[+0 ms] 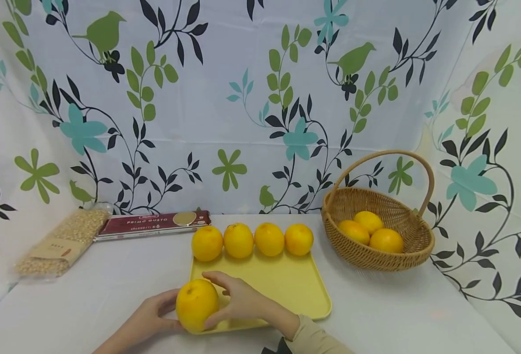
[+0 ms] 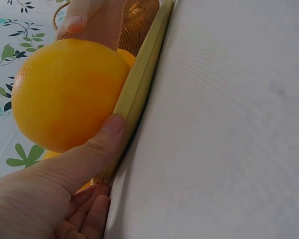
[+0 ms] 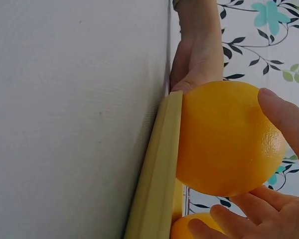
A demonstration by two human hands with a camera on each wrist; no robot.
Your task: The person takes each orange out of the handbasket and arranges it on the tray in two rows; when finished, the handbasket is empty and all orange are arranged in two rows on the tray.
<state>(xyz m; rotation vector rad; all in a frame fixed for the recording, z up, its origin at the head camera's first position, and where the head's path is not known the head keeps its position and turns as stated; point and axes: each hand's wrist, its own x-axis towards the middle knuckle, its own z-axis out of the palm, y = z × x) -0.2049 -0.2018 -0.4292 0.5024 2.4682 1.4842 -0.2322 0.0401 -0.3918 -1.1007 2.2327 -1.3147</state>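
Note:
A large orange (image 1: 196, 306) sits at the front left corner of the yellow tray (image 1: 287, 290). My right hand (image 1: 242, 300) curves round its right side; in the right wrist view the thumb (image 3: 284, 117) overlaps one side and the fingers (image 3: 254, 206) reach the other. On the left, my left hand (image 1: 151, 314) is at the tray corner. Its thumb (image 2: 97, 144) lies over the tray's rim beside the orange, and its other fingers (image 2: 92, 214) curl at the tray's edge. Several oranges (image 1: 238, 241) stand in a row along the tray's back.
A wicker basket (image 1: 375, 258) with a tall handle holds 3 oranges (image 1: 386, 241) at the back right. Behind the tray to the left lie a dark red spaghetti packet (image 1: 154, 223) and a clear bag of pale grains (image 1: 65, 241). A patterned cloth (image 1: 225, 98) hangs behind the white table (image 1: 388, 314).

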